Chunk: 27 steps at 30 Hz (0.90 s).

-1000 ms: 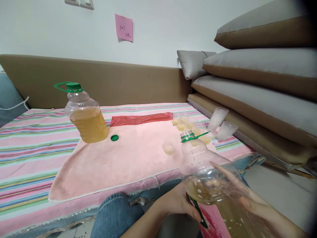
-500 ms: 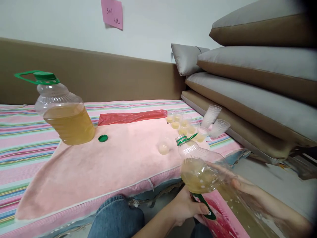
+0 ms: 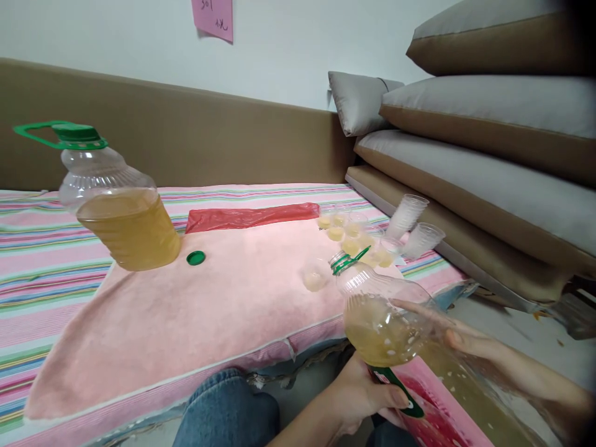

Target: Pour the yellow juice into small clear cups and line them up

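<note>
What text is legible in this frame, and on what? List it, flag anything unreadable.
"301" on the pink sticky note on the wall; its top is cut off by the frame edge.
A second handwritten line under it on the note: too scrawled to read.
Red label on the tilted bottle held by left hand and right hand: print too blurred to read.
Standing bottle, green cap, cups: no text visible.

Tilted clear bottle point(image 3: 386, 316), yellow liquid inside
</note>
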{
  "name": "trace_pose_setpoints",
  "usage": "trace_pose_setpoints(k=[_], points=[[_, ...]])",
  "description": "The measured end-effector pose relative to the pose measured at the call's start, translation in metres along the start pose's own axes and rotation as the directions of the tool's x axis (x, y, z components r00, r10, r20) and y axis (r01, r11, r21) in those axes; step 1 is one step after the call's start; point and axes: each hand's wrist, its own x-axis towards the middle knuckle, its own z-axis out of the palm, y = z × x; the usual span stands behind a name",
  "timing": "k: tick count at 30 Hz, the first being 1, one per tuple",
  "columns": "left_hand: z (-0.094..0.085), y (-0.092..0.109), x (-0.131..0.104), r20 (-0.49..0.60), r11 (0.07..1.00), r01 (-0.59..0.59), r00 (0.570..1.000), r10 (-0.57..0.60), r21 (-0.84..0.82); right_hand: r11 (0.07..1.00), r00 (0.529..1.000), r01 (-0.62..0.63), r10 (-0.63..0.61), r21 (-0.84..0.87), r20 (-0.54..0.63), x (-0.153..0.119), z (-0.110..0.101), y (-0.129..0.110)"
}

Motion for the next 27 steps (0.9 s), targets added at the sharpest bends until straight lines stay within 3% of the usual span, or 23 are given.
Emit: trace_pose_setpoints(k=[8, 16, 22, 27], points=[[0.004, -0.003, -0.001, -0.017, 0.998, -0.018, 1.0, 0.017, -0.061, 0.995, 0.999, -0.025, 0.022, -0.099, -0.029, 0.0, -0.009, 0.002], [0.005, -0.001, 0.001, -0.013, 0.994, -0.047, 0.999, 0.046, -0.1, 0.988, 0.999, -0.04, 0.04, -0.15, -0.003, 0.005, 0.001, -0.017], [0.005, 0.002, 0.003, -0.019, 0.994, -0.011, 1.0, 0.009, -0.109, 0.982, 0.995, -0.096, 0.093, -0.166, -0.026, 0.008, 0.0, -0.02], [0.004, 0.003, 0.004, -0.013, 0.993, 0.004, 1.0, -0.006, -0.12, 0.98, 0.998, -0.069, 0.066, -0.188, -0.02, 0.009, 0.003, -0.023]])
